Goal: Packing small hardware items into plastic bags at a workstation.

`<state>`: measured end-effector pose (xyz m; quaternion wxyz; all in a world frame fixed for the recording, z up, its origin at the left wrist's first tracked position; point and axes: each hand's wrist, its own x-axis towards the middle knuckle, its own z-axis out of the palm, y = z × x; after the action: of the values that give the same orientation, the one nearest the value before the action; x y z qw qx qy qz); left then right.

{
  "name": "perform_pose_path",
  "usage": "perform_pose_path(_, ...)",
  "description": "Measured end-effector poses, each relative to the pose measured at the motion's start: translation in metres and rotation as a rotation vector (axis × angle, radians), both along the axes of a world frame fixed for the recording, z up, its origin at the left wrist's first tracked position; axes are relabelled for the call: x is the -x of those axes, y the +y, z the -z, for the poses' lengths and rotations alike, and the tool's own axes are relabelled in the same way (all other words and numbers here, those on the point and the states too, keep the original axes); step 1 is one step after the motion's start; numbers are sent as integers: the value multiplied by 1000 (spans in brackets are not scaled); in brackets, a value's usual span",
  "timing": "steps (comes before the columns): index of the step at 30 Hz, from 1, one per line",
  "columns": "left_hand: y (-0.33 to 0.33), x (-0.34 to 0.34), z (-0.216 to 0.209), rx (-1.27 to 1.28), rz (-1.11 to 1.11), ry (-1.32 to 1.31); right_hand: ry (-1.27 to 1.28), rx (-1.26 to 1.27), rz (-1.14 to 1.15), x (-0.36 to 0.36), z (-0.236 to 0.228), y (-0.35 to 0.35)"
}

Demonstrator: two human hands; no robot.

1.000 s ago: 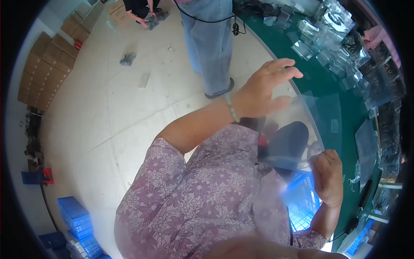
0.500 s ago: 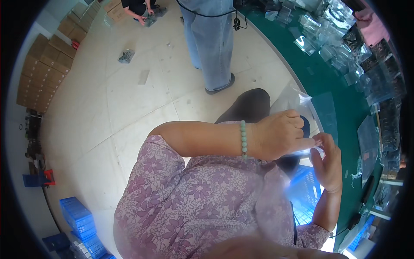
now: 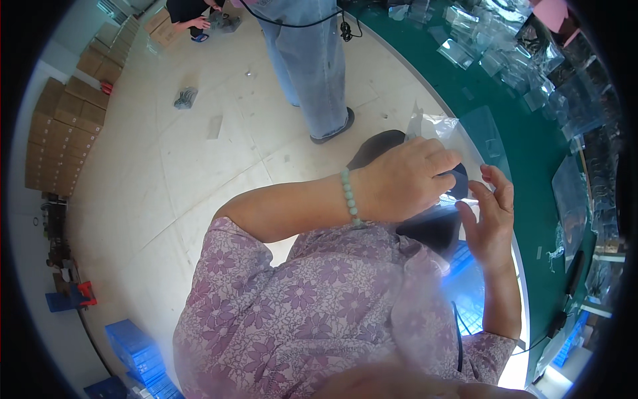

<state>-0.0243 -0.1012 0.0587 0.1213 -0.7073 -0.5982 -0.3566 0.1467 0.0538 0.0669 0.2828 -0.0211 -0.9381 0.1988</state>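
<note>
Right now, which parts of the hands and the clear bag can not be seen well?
- Head view: the left hand covers much of the clear plastic bag and the dark item inside.
- Left fingertips curl out of sight; its grip stays unclear.
- Right hand: its thumb's contact with the bag is hidden.
- Packets on the green table are too small and blurred.

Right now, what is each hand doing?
Left hand: closed on the clear plastic bag.
Right hand: open, fingers touching the bag's edge.

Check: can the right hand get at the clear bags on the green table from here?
Probably yes. The right hand is open by the clear bag that the left hand pinches; the green table lies just beyond, with nothing between.
</note>
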Motion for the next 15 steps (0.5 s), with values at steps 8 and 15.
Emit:
perform_pose_path(8, 8, 6, 13, 11, 8, 124, -6, -139, -63, 3, 13, 10)
perform_pose_path(15, 8, 7, 5, 72, 6, 156, -4, -166, -28, 6, 21, 4)
